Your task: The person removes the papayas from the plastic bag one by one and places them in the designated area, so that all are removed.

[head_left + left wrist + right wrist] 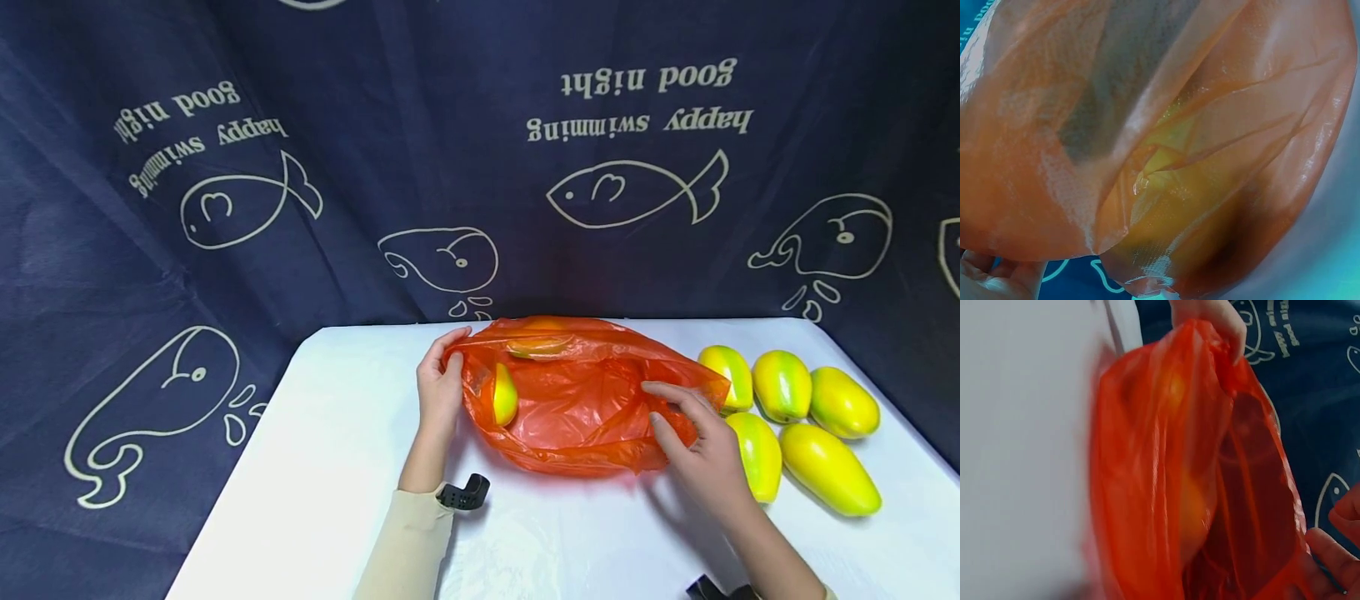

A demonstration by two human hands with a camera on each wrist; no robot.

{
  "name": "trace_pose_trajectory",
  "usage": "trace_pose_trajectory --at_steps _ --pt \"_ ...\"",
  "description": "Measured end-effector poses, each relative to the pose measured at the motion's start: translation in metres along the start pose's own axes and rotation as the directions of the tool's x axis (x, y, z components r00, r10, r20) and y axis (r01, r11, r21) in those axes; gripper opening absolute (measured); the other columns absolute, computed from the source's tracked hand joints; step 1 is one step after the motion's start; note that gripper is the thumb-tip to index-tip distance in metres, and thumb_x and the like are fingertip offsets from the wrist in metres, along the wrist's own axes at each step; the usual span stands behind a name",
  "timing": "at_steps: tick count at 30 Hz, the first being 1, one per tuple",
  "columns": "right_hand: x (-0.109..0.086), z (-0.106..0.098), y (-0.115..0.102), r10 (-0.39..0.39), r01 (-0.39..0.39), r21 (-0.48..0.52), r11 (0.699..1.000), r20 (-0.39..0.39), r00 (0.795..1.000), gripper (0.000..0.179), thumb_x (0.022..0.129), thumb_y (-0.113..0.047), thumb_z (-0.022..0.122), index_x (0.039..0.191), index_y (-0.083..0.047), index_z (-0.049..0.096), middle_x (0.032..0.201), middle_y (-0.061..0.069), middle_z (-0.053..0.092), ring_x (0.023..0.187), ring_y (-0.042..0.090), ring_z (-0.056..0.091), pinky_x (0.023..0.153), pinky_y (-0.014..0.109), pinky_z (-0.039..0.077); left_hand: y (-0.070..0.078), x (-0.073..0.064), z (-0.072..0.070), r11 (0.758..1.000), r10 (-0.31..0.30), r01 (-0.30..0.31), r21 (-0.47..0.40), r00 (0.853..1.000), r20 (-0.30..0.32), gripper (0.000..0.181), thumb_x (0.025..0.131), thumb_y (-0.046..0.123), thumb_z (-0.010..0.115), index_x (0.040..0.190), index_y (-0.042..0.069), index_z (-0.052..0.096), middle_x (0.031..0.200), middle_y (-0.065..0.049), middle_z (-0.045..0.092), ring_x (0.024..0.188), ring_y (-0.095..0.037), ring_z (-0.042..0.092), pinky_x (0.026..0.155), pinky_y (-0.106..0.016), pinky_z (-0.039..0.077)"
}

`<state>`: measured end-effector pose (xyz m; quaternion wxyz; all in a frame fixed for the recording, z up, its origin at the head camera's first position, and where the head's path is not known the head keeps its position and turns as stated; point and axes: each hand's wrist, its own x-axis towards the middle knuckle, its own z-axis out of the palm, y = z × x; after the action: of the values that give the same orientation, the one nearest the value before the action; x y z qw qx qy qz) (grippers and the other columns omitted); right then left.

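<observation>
A thin red plastic bag (pixel 577 408) lies on the white table with its mouth spread wide. My left hand (pixel 441 379) pinches the bag's left rim between thumb and fingers. Inside, against the left wall, sits a yellow-green mango (pixel 505 396); another mango (pixel 536 343) shows through the film at the back. At the bag's right side is my right hand (pixel 705 446), thumb and fingers apart, fingertips at the rim. In the left wrist view the red film (pixel 1260 125) covers most of the picture, a yellow shape behind it.
Several mangoes (pixel 828 468) lie grouped on the table to the right, behind and beside my right hand. A dark blue curtain (pixel 465 150) with fish drawings hangs behind the white table (pixel 330 417) and on both sides.
</observation>
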<state>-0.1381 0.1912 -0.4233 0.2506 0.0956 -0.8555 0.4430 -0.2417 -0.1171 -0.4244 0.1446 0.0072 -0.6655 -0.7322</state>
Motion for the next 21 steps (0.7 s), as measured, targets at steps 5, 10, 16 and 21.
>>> trace_pose_trajectory --at_steps 5,10,16,21 --pt "0.006 0.014 -0.001 0.033 -0.036 0.029 0.999 0.106 0.994 0.041 0.094 -0.010 0.065 0.134 -0.020 0.061 0.126 0.001 0.065 0.110 -0.011 0.051 0.094 0.001 0.039 0.000 0.000 0.000 1.000 0.013 -0.013 0.023 1.000 -0.006 0.033 0.101 0.007 0.048 0.125 0.016 0.068 0.130 -0.002 0.067 0.119 -0.020 0.062 0.104 -0.031 0.053" --pt "0.013 0.031 0.000 0.014 -0.034 0.098 0.995 0.196 0.981 0.048 0.093 -0.011 0.068 0.139 -0.017 0.056 0.131 0.001 0.062 0.110 -0.010 0.053 0.092 0.005 0.045 -0.001 -0.001 -0.002 0.999 0.010 -0.009 0.031 1.000 -0.008 0.033 0.101 0.007 0.048 0.126 0.016 0.068 0.130 -0.002 0.067 0.117 -0.020 0.062 0.103 -0.030 0.053" --pt "0.019 0.050 -0.002 0.078 -0.129 0.145 0.981 0.318 0.945 0.056 0.094 -0.017 0.069 0.146 -0.016 0.046 0.138 0.005 0.057 0.122 0.025 0.057 0.102 0.033 0.053 0.000 -0.002 0.000 1.000 0.006 -0.006 0.020 1.000 0.006 0.033 0.102 0.008 0.048 0.127 0.016 0.067 0.131 -0.004 0.066 0.119 -0.021 0.061 0.105 -0.032 0.052" --pt "0.023 0.067 -0.006 0.131 -0.210 0.148 0.966 0.419 0.899 0.067 0.093 -0.023 0.071 0.150 -0.016 0.037 0.147 0.010 0.050 0.130 0.038 0.053 0.107 0.056 0.048 0.000 -0.002 0.001 0.999 0.021 -0.021 0.027 1.000 0.002 0.033 0.101 0.007 0.048 0.126 0.016 0.068 0.131 -0.003 0.067 0.119 -0.020 0.062 0.104 -0.030 0.052"
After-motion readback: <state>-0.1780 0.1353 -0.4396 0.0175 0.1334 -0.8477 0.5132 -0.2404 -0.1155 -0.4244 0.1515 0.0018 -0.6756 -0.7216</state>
